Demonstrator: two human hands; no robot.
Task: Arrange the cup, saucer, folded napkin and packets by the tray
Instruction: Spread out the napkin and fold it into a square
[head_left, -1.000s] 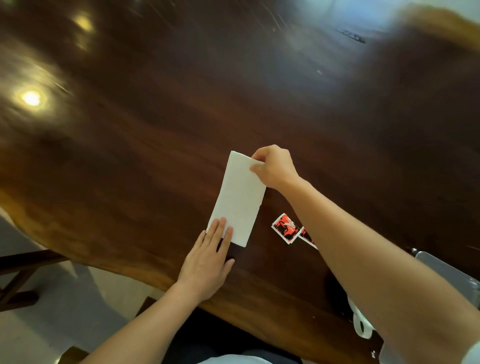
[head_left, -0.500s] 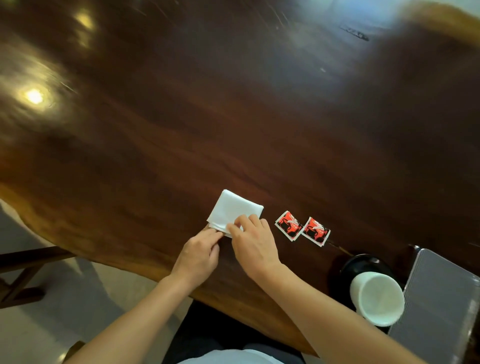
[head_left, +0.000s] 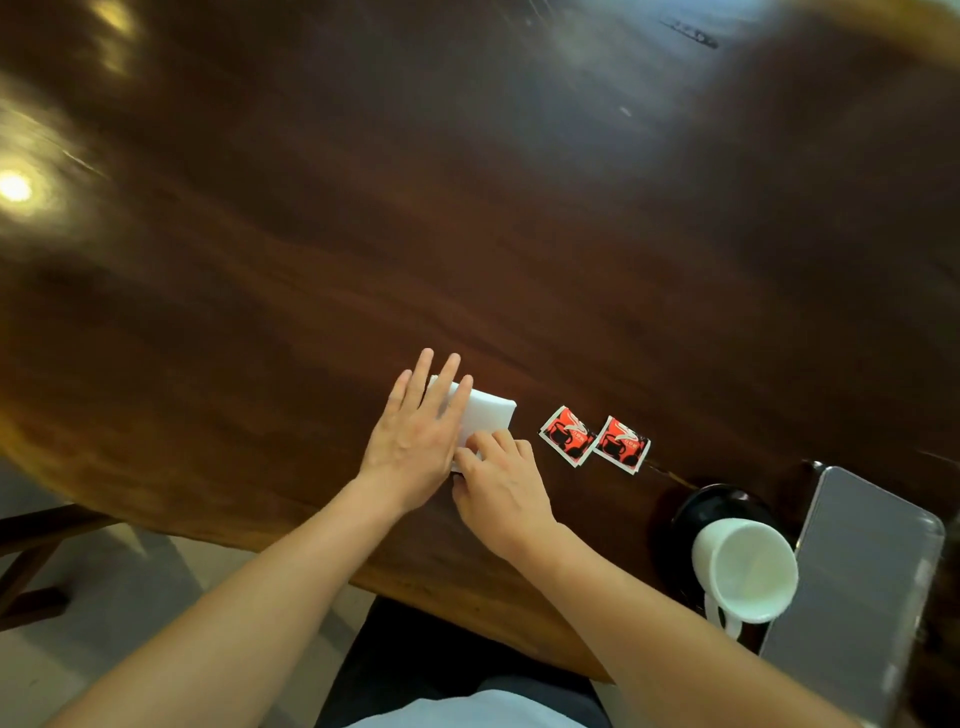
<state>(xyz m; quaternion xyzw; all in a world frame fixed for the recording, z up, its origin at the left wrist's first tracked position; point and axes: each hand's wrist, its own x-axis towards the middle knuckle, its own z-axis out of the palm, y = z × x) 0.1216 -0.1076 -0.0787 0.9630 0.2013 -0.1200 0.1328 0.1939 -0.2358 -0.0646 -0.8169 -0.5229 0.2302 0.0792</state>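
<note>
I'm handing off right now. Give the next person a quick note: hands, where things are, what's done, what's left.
Left hand: flat, open, pressing the napkin.
Right hand: fingertips pinching the napkin's near edge.
Napkin: folded small, left of the two packets, which lie side by side.
Cup sits on the saucer, next to the tray.
Done: napkin folded.
Left: crease it, release, and tidy the row if needed.

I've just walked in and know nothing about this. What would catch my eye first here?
Probably the two hands at the table's near edge: the left hand lies flat on a folded white napkin while the right hand pinches its near corner. Just right of it lie two red-and-black packets side by side. Further right, a white cup sits on a black saucer beside a grey tray.
</note>
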